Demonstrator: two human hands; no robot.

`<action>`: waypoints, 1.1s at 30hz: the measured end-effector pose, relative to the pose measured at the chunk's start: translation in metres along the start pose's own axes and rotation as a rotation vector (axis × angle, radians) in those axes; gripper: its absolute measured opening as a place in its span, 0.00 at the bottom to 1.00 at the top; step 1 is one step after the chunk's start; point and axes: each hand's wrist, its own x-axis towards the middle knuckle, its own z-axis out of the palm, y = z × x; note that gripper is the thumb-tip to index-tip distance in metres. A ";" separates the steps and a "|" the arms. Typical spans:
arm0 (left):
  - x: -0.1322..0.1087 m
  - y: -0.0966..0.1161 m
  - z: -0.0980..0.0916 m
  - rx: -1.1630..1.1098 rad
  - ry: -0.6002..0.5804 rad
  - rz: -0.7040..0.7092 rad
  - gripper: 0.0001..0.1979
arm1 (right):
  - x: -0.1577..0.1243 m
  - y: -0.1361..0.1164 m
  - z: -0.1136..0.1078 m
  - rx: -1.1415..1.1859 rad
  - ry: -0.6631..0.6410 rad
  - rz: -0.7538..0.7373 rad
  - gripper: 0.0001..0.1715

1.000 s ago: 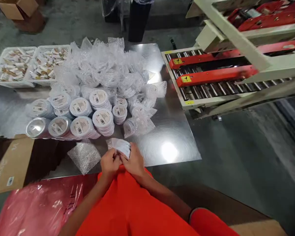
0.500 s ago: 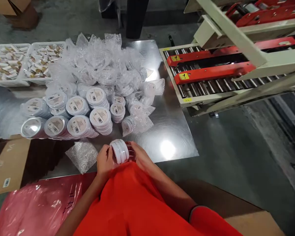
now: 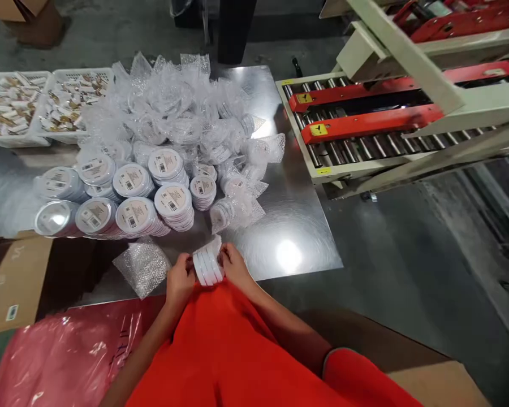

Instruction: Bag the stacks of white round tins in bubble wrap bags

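Note:
Close to my body, a short stack of round white discs stands on edge between my two hands. My left hand grips its left end, fingers curled in. At the other end my right hand is closed on the stack, its fingertips partly hidden. A whitish crumpled piece, perhaps bubble wrap, shows at the top of the stack. Left of my hands a flat bubble-wrap bag lies on the metal table. Behind it stand several piles of labelled round discs.
Bubble-wrapped bundles are heaped at the back. Two white baskets of small white-and-brown pieces stand far left. An open carton and pink plastic bag are at near left. A roller conveyor with red bars lies right.
The held stack has tipped, and its discs now sit closer together between my hands. My right hand has drawn in around its end. The whitish crumpled piece now shows at the top.

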 end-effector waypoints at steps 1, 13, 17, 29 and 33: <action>0.000 0.002 0.000 -0.022 0.013 -0.002 0.11 | 0.001 -0.001 0.001 0.026 0.031 -0.007 0.03; 0.008 0.013 0.001 -0.520 0.175 -0.068 0.09 | 0.013 -0.013 -0.004 0.190 -0.322 0.141 0.22; 0.009 0.012 0.006 -0.409 0.214 -0.044 0.05 | 0.008 -0.018 0.004 0.148 -0.223 0.142 0.27; 0.010 0.015 0.004 -0.294 0.290 0.076 0.06 | 0.001 -0.024 0.009 0.310 -0.145 0.186 0.27; 0.016 0.014 0.002 -0.263 0.326 0.044 0.06 | -0.001 -0.029 0.008 0.211 -0.196 0.083 0.28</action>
